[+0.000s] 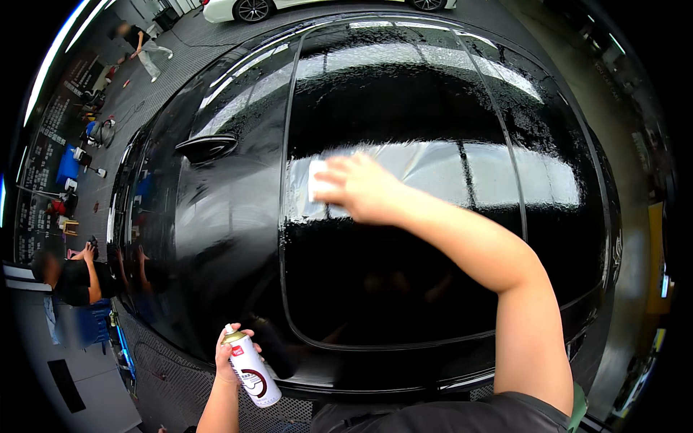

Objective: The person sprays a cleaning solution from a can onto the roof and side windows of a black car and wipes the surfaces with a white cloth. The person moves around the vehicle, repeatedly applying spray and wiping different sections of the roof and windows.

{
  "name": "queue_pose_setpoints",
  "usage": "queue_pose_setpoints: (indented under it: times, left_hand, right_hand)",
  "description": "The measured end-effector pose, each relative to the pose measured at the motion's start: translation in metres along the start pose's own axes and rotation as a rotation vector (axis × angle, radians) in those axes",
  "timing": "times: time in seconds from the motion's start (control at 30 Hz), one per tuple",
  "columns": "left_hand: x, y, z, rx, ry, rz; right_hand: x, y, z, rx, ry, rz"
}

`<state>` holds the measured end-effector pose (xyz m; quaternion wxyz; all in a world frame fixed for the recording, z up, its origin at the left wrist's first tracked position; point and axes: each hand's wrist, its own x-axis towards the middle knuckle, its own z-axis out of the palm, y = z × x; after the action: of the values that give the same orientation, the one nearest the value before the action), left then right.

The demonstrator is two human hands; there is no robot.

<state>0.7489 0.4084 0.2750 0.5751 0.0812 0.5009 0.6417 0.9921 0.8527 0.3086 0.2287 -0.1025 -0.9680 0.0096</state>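
Below me spreads the glossy black roof [390,281] of a car, its glass panel beaded with wet droplets over the far and right parts. My right hand [357,186], blurred by motion, presses a white pad or folded cloth [316,180] onto the left part of that panel. Streaks show in the bright reflection around it. Low on the left, my left hand [229,357] grips a white spray can [251,368] with a gold top and white nozzle, tilted, near the car's edge. A black shark-fin antenna [207,148] stands on the roof left of the panel.
At the left edge a person in black [76,278] is close to the car. Another person [144,50] walks on the grated floor at the far left. A white car [317,6] is parked beyond. Tools and a blue container [68,164] line the left wall.
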Motion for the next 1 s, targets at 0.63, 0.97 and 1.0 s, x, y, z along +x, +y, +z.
queue_pose_setpoints:
  times: [0.63,0.97,1.0]
  left_hand:
    - [0.008,-0.001,-0.010,0.027,-0.069,0.036]
    - [-0.001,-0.008,-0.010,0.041,-0.019,0.056]
    - [-0.001,-0.007,-0.010,0.029,-0.020,0.038]
  right_hand:
    - [-0.033,0.027,-0.001,-0.170,0.064,0.282]
    - [-0.078,0.102,-0.076,-0.401,-0.074,0.692]
    - [-0.085,0.066,-0.053,-0.375,0.026,0.447]
